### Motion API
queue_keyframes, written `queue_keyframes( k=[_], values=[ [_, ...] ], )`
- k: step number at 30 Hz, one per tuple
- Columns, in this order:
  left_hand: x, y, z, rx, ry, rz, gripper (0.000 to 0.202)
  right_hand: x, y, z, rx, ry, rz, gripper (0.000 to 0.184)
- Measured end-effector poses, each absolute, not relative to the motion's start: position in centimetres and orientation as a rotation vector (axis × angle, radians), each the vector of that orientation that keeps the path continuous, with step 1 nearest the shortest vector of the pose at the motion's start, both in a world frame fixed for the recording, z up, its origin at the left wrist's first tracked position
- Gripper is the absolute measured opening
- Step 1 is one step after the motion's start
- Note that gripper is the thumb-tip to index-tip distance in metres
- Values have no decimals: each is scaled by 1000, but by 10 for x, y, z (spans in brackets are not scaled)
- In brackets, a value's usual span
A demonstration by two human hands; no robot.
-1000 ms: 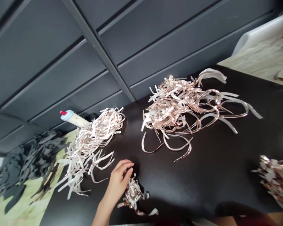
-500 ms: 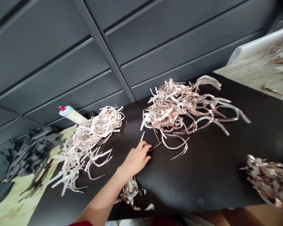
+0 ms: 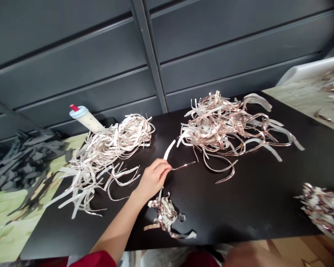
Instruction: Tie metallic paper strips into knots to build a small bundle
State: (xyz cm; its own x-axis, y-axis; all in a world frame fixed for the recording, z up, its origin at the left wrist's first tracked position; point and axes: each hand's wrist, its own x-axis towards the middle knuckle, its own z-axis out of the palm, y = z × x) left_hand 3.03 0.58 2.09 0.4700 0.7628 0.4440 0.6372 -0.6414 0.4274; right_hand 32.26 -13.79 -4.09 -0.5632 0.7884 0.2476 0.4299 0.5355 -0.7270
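My left hand (image 3: pixel 153 177) is closed in a pinch over the black table. Its fingers hold thin strips: a white end (image 3: pixel 169 149) sticks up past the knuckles, and a shiny rose-gold end (image 3: pixel 185 165) points right. Just below the hand lies a small pile of short curled strips (image 3: pixel 165 213). A large tangle of white strips (image 3: pixel 114 142) is to the left, and a rose-gold and white tangle (image 3: pixel 225 126) is to the right. At the bottom edge, a blurred skin-coloured shape, apparently my right hand (image 3: pixel 249 256), shows; its fingers cannot be made out.
A pale cup with a blue rim and red tip (image 3: pixel 87 119) leans behind the white tangle. Dark grey scraps (image 3: pixel 25 167) cover the left side. Another strip pile (image 3: pixel 323 207) sits at the right front edge. Grey panels (image 3: pixel 100 55) close off the back.
My left hand has closed on strips and drawn slightly back toward me, uncovering more of the small pile. A blurred skin-coloured shape has appeared at the bottom. The view has shifted.
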Motion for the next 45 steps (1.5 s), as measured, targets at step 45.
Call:
queue_keyframes(
  k=[45],
  values=[
    [40,-17,6,1669,1245,929,24,199,-10,-19,-1063,-1969,360,24]
  ],
)
